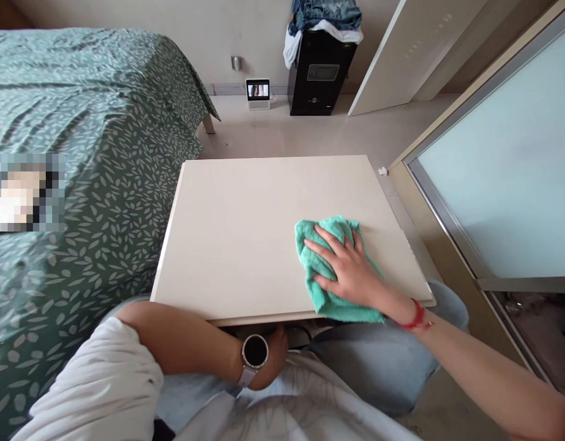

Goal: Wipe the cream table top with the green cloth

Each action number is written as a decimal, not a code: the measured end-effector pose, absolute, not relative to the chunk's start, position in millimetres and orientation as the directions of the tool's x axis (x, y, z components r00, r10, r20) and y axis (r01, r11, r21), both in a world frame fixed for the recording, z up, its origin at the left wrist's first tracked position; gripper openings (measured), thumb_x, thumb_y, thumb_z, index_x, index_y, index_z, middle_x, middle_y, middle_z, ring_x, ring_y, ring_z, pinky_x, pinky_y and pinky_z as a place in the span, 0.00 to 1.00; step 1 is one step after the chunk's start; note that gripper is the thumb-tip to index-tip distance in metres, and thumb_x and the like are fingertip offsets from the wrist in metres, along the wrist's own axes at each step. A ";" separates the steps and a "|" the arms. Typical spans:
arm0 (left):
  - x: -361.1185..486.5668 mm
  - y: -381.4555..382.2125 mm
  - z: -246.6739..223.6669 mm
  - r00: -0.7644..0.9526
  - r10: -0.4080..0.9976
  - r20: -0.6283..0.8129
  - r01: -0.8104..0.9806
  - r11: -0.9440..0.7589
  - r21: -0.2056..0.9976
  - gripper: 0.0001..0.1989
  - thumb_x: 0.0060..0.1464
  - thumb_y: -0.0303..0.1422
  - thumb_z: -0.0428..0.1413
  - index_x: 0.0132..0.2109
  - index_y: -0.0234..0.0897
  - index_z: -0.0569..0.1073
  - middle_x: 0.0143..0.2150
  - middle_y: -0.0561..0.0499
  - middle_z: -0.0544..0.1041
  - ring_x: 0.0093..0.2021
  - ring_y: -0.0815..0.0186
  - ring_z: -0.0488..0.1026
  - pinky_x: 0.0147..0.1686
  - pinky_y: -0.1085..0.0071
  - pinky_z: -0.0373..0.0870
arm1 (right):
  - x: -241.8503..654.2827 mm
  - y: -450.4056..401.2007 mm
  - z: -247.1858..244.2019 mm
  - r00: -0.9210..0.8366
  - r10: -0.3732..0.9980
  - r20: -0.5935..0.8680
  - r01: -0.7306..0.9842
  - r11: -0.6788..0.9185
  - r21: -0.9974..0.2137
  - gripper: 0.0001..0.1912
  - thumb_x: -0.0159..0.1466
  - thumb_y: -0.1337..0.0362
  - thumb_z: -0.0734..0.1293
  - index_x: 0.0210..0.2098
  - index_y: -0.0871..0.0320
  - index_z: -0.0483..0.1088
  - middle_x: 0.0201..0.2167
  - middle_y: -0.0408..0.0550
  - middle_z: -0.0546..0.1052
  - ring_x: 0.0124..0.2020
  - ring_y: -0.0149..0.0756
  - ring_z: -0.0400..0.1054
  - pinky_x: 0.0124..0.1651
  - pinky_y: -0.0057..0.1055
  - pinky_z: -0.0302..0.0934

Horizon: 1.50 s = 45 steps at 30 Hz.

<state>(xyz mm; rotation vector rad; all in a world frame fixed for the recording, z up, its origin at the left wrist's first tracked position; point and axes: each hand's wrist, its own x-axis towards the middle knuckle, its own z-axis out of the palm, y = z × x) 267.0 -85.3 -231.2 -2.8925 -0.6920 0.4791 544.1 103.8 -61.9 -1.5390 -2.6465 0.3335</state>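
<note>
A green cloth (328, 300) lies crumpled on the right part of a pale tabletop (245, 226), its near edge hanging over the front. Pressed flat on it is my right hand (349, 269), fingers spread, with a red bracelet at the wrist. My left hand (275, 358) rests low by my lap, just below the table's front edge. A round watch (255, 351) is on that wrist, and the fingers are mostly hidden.
A bed with a green leaf-patterned cover (126, 165) stands along the left. Behind the table are a small screen (258, 92) and a black cabinet (316, 76) with clothes on top. A glass-panelled sliding door (507, 165) is at the right.
</note>
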 end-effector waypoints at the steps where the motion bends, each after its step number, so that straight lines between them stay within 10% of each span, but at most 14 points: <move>1: 266.5 -84.4 -231.1 0.850 0.455 -0.266 0.417 -0.889 -0.188 0.17 0.71 0.22 0.64 0.58 0.35 0.96 0.54 0.39 0.96 0.62 0.51 0.92 0.74 0.54 0.85 | 541.6 120.0 -61.4 -0.480 0.876 -0.046 0.862 0.460 -0.213 0.44 0.78 0.48 0.72 0.91 0.45 0.74 0.96 0.58 0.64 0.89 0.86 0.65 0.87 0.95 0.54; 12: 262.8 -90.9 -224.9 0.852 0.486 -0.196 0.472 -0.874 -0.114 0.17 0.66 0.25 0.68 0.57 0.37 0.96 0.55 0.40 0.96 0.59 0.47 0.93 0.74 0.49 0.86 | 527.6 294.6 -59.1 -0.301 0.953 -0.027 0.924 0.284 -0.256 0.47 0.81 0.42 0.65 0.94 0.53 0.68 0.98 0.67 0.56 0.90 0.91 0.58 0.84 0.96 0.50; 18: 265.5 -96.0 -224.8 0.859 0.452 -0.240 0.343 -0.856 -0.386 0.13 0.61 0.38 0.77 0.52 0.46 0.97 0.50 0.47 0.97 0.57 0.52 0.94 0.72 0.56 0.88 | 527.8 345.4 -59.1 -0.270 0.963 -0.018 0.920 0.252 -0.301 0.48 0.80 0.42 0.65 0.94 0.53 0.67 0.98 0.65 0.55 0.93 0.91 0.52 0.86 0.97 0.45; 24: 265.6 -95.4 -220.3 0.853 0.449 -0.266 0.321 -0.853 -0.411 0.13 0.63 0.34 0.74 0.53 0.47 0.97 0.53 0.49 0.97 0.60 0.55 0.92 0.74 0.58 0.86 | 529.1 360.2 -59.5 -0.291 0.957 0.020 0.910 0.283 -0.302 0.47 0.80 0.44 0.65 0.93 0.54 0.68 0.97 0.64 0.58 0.92 0.89 0.55 0.87 0.97 0.45; 30: 268.9 -85.6 -226.0 0.865 0.423 -0.270 0.329 -0.884 -0.331 0.20 0.66 0.28 0.69 0.61 0.43 0.96 0.58 0.42 0.96 0.64 0.50 0.91 0.74 0.51 0.85 | 526.6 326.5 -57.9 -0.257 0.966 -0.013 0.933 0.244 -0.266 0.47 0.82 0.44 0.65 0.94 0.53 0.66 0.99 0.61 0.55 0.92 0.88 0.55 0.89 0.92 0.47; 45: 260.8 -84.9 -219.2 0.871 0.472 -0.137 0.407 -0.850 -0.335 0.10 0.72 0.31 0.67 0.45 0.44 0.96 0.47 0.47 0.96 0.57 0.57 0.91 0.73 0.58 0.82 | 579.3 54.2 -86.5 -0.477 0.866 0.152 0.858 0.496 -0.134 0.40 0.83 0.52 0.69 0.92 0.46 0.71 0.95 0.60 0.65 0.84 0.79 0.71 0.84 0.89 0.62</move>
